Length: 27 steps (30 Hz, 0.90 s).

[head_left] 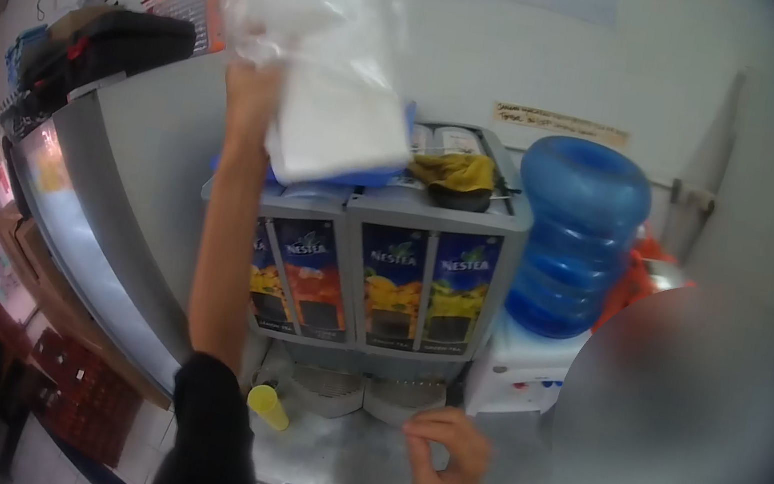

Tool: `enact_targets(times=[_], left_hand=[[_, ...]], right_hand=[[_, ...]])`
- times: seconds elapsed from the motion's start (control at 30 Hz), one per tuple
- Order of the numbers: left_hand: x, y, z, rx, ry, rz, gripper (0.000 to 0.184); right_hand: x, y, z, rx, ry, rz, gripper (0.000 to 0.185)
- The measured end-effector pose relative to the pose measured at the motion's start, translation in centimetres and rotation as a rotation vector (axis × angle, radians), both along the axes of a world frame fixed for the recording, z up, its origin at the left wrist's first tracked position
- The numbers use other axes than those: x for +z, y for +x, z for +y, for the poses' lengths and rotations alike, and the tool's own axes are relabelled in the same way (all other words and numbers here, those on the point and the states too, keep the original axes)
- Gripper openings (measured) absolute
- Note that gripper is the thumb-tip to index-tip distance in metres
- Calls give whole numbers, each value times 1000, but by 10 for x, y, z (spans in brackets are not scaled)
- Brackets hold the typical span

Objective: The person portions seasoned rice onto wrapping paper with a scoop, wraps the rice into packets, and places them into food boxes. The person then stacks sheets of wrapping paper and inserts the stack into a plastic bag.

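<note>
My left hand (254, 89) is raised high and closed on a clear plastic bag (334, 61) with flat white contents. The bag hangs over the top of a Nestea drink dispenser (368, 204) and hides part of it. A blue item (380, 176) shows beneath the bag on the dispenser. Lower down, my right hand (449, 460) is in front of the drip trays (404, 402), thumb and forefinger curled together, with nothing visible in them. A yellow cup (269, 407) stands tilted in view on the metal counter (328, 456), between my two arms.
A yellow cloth (456, 174) lies on a dark bowl on the dispenser. To the right, a blue water bottle (575, 236) sits on a white water dispenser (515, 379). A grey blur covers the lower right. Left are a fridge (109, 208), bags (114, 47) and red crates (85, 392).
</note>
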<state>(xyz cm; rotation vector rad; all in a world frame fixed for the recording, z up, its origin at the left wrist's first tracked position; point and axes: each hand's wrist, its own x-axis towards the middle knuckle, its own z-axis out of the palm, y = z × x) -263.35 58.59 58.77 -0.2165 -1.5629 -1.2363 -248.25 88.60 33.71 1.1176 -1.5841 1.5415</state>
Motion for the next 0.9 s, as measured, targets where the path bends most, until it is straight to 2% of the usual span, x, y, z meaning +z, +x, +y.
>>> enact_targets(times=[0.07, 0.13, 0.17, 0.23, 0.27, 0.33, 0.37, 0.43, 0.5, 0.57, 0.63, 0.7, 0.77, 0.83, 0.9], left_hand=[[39, -64, -41, -44, 26, 3, 40], [44, -121, -100, -20, -43, -400, 53], [32, -130, -117, -21, -40, -408, 53], [11, -140, -135, 190, -83, -629, 62], [1, -146, -141, 193, -84, -636, 62], [-12, -136, -146, 710, -522, -477, 56], [-16, -129, -153, 722, -515, -489, 56], [-11, -84, -123, 551, -494, -405, 47], [-16, -24, -86, 484, -558, -190, 35], [-29, 61, -46, 302, -655, -181, 28], [-58, 156, -30, 91, -793, -245, 26], [-86, 257, -28, -15, -1008, -493, 37], [-122, 353, -35, -220, -870, -784, 40], [-179, 428, -70, -522, -522, -831, 40], [-253, 501, -102, -415, 20, -956, 38]], right_hand=[[-17, -7, 14, -16, 91, -293, 15], [-36, -11, 20, -21, 97, -392, 13], [-43, -11, 22, -26, 113, -478, 11], [-55, -6, 25, 15, 166, -553, 12], [-59, -4, 24, 58, 215, -622, 12], [-68, -3, 16, 90, 248, -637, 13], [-70, -3, 12, 120, 294, -641, 14], [-64, -1, -3, 184, 365, -647, 14], [-61, 3, -22, 251, 439, -644, 15], [-64, 10, -48, 313, 481, -594, 15], [-69, 24, -79, 376, 527, -591, 15], [-80, 41, -120, 479, 597, -573, 15], [-107, 63, -166, 564, 712, -628, 15], [-130, 96, -210, 736, 782, -653, 13], [-171, 134, -249, 898, 856, -686, 13]])
